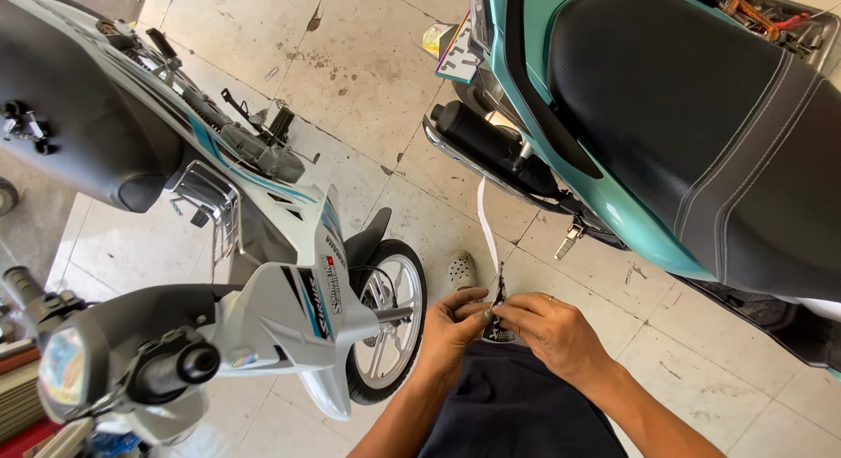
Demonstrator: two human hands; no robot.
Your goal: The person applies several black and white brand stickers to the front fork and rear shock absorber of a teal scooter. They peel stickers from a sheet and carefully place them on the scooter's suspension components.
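Left hand: the left hand (pixel 451 322) is seen low in the middle of the view, just above the dark shorts (pixel 517 405); its fingers (pixel 469 316) are curled and pinched on the lower end of the strip.
Right hand: the right hand (pixel 547 328) is met fingertip to fingertip with the left; its fingers (pixel 508 307) are pressed together and pinched on the same end of the strip. A ring is worn on one finger.
Strip: a thin white strip (pixel 484 221) is held at its lower end between both hands and is run upward toward the teal scooter; its top end is hidden behind the exhaust. A small dark piece (pixel 499 293) is gripped where the fingertips meet; what it is cannot be told.
Sticker: a dark round sticker (pixel 501 335) is partly covered under the hands, against the shorts.
Teal scooter: the teal scooter (pixel 569 160) with a black seat (pixel 701 116) is stood at the upper right; its black exhaust (pixel 491 143) is near the strip.
White motorbike: a white motorbike (pixel 289 274) with blue and black graphics is stood at the left, its front wheel (pixel 385 327) just beside the left hand.
Floor: pale, stained tiles (pixel 368 81) are laid under everything; a light clog (pixel 462 270) is seen on them just above the hands.
Tray: tools are kept in a tray (pixel 771 20) at the upper right corner, behind the seat.
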